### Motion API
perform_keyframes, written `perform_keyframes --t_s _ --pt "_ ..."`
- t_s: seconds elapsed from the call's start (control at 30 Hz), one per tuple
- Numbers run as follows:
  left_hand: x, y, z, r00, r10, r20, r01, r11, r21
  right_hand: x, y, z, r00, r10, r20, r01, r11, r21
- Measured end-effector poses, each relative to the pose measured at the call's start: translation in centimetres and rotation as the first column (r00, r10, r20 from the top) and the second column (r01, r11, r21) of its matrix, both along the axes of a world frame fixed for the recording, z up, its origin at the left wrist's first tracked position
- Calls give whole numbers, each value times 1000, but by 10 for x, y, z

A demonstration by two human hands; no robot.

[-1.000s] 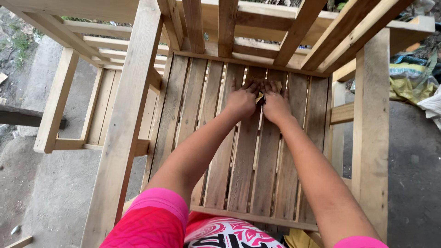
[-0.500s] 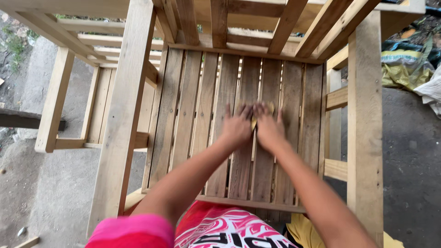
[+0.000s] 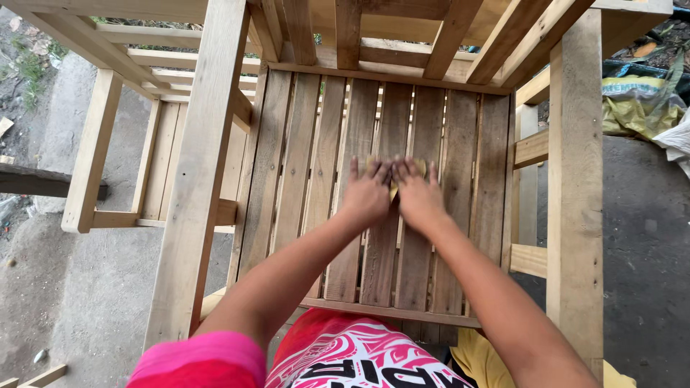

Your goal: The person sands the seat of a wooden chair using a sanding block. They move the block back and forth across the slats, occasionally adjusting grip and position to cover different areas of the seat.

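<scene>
My left hand (image 3: 366, 194) and my right hand (image 3: 418, 195) lie flat, side by side, on the slatted seat (image 3: 302, 187) of an unpainted wooden chair. Both palms press a small yellowish sheet (image 3: 420, 167), which looks like sandpaper, against the middle slats. Most of the sheet is hidden under my fingers; only its edges show. My fingers are stretched out and point toward the chair's back.
The chair's wooden armrest (image 3: 201, 165) stands on the left and another armrest (image 3: 575, 179) on the right. A second wooden chair (image 3: 122, 144) stands at the left on the concrete ground (image 3: 86, 287). Sacks and bags (image 3: 640, 100) lie at the upper right.
Both hands have slid toward me along the slats with the sheet under them, from near the seat's back edge to its middle, and the fingers have spread flatter.
</scene>
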State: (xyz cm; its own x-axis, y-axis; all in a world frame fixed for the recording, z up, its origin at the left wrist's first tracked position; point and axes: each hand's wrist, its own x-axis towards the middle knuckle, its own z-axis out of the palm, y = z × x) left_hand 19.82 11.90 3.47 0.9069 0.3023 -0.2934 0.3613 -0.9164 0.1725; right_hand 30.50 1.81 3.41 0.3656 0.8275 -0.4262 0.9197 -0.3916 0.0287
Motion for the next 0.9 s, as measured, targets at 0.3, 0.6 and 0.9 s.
perform_keyframes --t_s 0.3,0.6,0.9 --pt "-31 -20 -15 987 -48 154 50 999 -7 -28 -42 -12 993 -29 -110 50 979 198" --pt "20 7 -24 991 29 130 -27 1000 -12 29 10 -5 999 -33 30 32 999 26" --pt "-2 -28 -22 996 -52 66 49 997 54 -12 -33 1 999 41 8 -42 999 30"
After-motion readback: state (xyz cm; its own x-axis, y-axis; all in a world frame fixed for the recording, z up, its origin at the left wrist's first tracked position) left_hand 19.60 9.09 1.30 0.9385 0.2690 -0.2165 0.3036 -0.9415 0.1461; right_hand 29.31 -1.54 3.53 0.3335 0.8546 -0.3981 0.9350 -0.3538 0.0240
